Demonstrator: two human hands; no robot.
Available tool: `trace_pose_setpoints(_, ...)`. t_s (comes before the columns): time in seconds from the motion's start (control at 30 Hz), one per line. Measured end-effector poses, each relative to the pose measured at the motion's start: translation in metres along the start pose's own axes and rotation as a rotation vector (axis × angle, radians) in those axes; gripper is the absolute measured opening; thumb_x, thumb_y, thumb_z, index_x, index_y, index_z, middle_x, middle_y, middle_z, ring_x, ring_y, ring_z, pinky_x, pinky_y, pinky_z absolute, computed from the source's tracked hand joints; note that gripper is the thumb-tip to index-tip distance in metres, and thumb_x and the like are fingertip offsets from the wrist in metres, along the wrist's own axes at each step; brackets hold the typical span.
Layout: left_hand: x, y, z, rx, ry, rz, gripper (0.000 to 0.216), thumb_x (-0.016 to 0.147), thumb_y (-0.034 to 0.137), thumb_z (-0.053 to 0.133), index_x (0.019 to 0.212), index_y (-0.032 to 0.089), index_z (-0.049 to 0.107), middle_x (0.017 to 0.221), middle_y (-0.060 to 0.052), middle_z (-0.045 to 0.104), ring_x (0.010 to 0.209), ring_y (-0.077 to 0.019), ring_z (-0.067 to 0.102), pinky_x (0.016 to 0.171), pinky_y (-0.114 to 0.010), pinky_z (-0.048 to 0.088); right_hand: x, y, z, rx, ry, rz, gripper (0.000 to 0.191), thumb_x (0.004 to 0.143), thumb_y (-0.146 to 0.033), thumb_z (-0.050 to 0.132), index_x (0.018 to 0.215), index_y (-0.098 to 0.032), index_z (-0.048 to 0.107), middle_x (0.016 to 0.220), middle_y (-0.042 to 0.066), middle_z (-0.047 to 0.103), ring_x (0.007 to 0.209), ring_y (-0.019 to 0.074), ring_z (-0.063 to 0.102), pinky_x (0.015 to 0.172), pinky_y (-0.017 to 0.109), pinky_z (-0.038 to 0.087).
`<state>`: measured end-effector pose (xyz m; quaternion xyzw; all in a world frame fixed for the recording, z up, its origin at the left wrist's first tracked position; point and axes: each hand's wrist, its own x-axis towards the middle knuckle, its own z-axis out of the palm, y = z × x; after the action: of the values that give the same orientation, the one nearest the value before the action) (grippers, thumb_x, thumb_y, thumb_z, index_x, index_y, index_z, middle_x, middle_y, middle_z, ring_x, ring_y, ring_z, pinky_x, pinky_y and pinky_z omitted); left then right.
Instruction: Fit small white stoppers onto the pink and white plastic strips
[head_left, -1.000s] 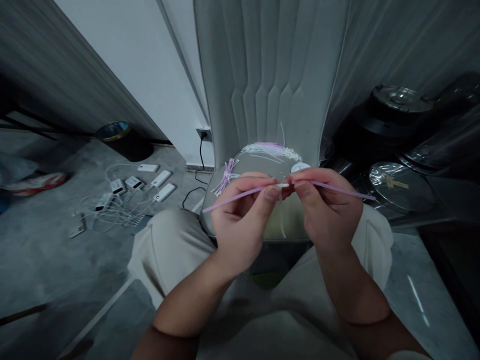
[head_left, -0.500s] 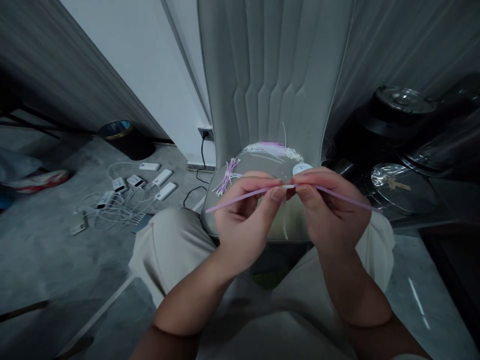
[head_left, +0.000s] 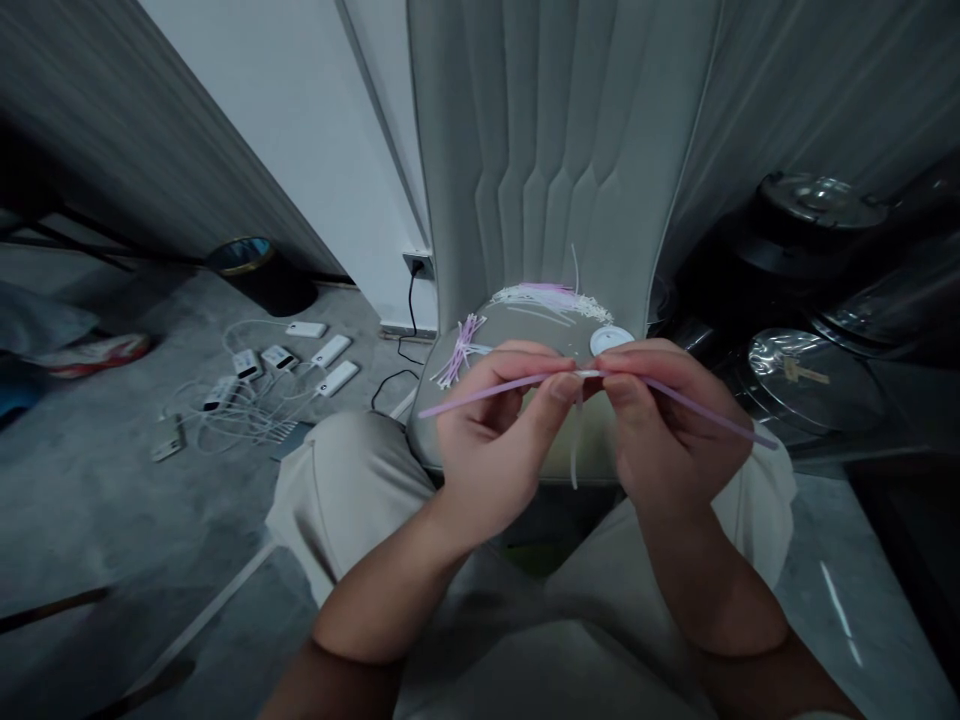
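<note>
My left hand (head_left: 491, 440) and my right hand (head_left: 667, 430) meet in front of a grey chair seat (head_left: 517, 340). Both pinch a thin purple strip (head_left: 480, 393) that runs left and right out of the fingers. A thin white strip (head_left: 576, 450) hangs down between the two hands at the pinch point. On the seat lie a small bunch of purple and white strips (head_left: 459, 350), a larger heap of white and pink strips (head_left: 547, 297) and a small white round object (head_left: 611, 340).
The ribbed grey chair back (head_left: 555, 150) stands ahead. On the floor to the left lie several white power banks with cables (head_left: 277, 385), a dark round bin (head_left: 259, 270) and a red shoe (head_left: 94, 355). Dark pots with glass lids (head_left: 810, 290) stand at right. My knees in beige trousers (head_left: 345, 490) flank the seat.
The view has shifted slightly; the hands hold the same pinch on the purple strip. The white strip hanging between them shows more clearly now.
</note>
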<state>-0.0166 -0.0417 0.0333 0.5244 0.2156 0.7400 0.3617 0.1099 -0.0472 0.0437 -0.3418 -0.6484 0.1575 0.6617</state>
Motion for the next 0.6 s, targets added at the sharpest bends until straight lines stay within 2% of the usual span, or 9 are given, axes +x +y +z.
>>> trace_pose_setpoints(0.27,-0.0001,0.0008,-0.0012,-0.003,-0.018,0.0,0.011,0.087,0.013,0.074,0.093,0.021,0.077,0.088,0.0,0.072,0.081,-0.0071,0.069,0.071,-0.017,0.059,-0.0023,0.0012,0.0013,0.004,0.013,-0.029,0.016,0.093,-0.019,0.064,0.098,-0.027,0.077,0.086,0.001,0.079,0.083,0.0187,0.075,0.073,0.036,0.064)
trace_pose_setpoints(0.6,0.0007,0.0021,-0.0014,0.0,-0.034,-0.035,0.011,0.086,0.011,0.073,0.091,0.021,0.077,0.086,0.0,0.071,0.078,-0.0075,0.07,0.071,-0.018,0.06,-0.0015,-0.0009,-0.0036,-0.036,-0.035,-0.06,0.021,0.091,-0.014,0.065,0.102,-0.028,0.076,0.089,0.001,0.079,0.086,0.0191,0.075,0.077,0.037,0.064)
